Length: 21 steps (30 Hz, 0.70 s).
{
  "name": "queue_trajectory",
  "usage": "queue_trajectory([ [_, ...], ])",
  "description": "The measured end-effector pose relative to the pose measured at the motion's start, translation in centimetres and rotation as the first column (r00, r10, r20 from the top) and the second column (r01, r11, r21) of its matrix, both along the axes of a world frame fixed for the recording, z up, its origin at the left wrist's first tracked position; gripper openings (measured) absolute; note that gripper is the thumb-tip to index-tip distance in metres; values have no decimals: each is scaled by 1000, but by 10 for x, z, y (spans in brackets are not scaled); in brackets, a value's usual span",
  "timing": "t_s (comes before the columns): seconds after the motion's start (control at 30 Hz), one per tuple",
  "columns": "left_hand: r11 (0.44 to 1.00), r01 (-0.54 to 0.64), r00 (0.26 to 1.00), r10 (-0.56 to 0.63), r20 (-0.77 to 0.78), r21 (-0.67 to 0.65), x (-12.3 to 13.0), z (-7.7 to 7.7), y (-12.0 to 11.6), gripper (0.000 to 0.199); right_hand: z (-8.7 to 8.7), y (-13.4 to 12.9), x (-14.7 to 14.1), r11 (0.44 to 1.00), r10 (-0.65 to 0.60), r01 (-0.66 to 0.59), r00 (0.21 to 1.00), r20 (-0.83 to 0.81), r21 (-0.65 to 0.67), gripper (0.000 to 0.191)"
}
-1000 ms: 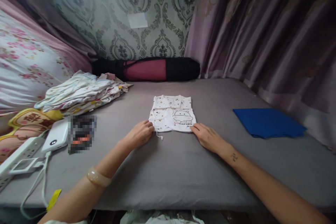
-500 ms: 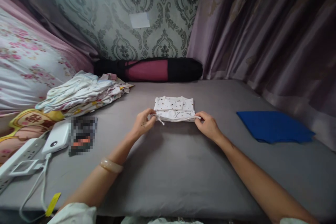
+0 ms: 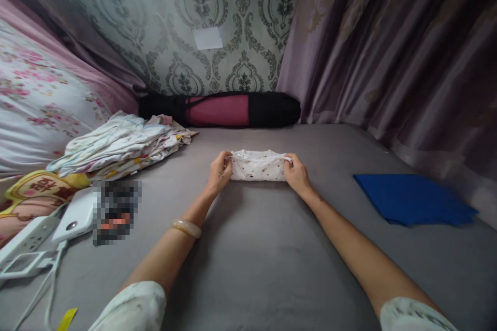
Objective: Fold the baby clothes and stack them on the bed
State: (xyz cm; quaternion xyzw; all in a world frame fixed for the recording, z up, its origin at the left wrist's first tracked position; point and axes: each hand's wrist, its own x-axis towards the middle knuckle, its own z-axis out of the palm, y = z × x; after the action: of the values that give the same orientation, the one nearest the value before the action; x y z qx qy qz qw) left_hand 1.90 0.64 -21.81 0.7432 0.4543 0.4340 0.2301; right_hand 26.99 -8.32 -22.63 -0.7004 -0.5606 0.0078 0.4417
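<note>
A small white garment (image 3: 258,169) with a dotted print lies in a narrow folded strip at the middle of the grey sheet (image 3: 256,248). My left hand (image 3: 220,170) pinches its left end between thumb and fingers. At the opposite end my right hand (image 3: 297,173) grips the cloth in the same way. The upper edge is drawn up between both hands, and some fingertips are hidden behind the fabric.
A blue folded cloth (image 3: 413,199) lies to the right. Crumpled clothes (image 3: 128,139) are heaped at the left, near a white power bank (image 3: 75,217), a power strip (image 3: 33,238) and cables. A black and maroon long bag (image 3: 219,109) rests along the wall.
Both hands have lifted the garment's near edge and carried it away from me over the rest. The bear drawing and drawstring are now covered, and the plain dotted side faces me.
</note>
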Motion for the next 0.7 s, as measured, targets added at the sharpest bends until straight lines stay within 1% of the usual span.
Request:
queue_trajectory([
  [0.17,999,-51,999,51,-16,15,17,-13,33,21,-6,30,11,997,-36,39,998,56,-65,31],
  [0.33,997,-62,994,57,-89,-47,30,-33,61,19,-18,51,20,975,-56,79,992,112,-209,28],
  [0.4,997,-60,991,55,-123,-44,31,-39,67,19,-23,55,22,966,-70,97,991,118,-241,27],
  [0.5,1000,-29,983,27,-180,-7,30,-44,73,20,-29,57,23,966,-103,126,988,111,-226,27],
  [0.6,1000,-10,971,13,-240,17,29,-46,76,22,-32,58,23,967,-141,162,983,113,-197,27],
  [0.7,999,-36,957,40,-287,18,30,-46,77,23,-33,60,24,963,-160,180,981,113,-202,28],
])
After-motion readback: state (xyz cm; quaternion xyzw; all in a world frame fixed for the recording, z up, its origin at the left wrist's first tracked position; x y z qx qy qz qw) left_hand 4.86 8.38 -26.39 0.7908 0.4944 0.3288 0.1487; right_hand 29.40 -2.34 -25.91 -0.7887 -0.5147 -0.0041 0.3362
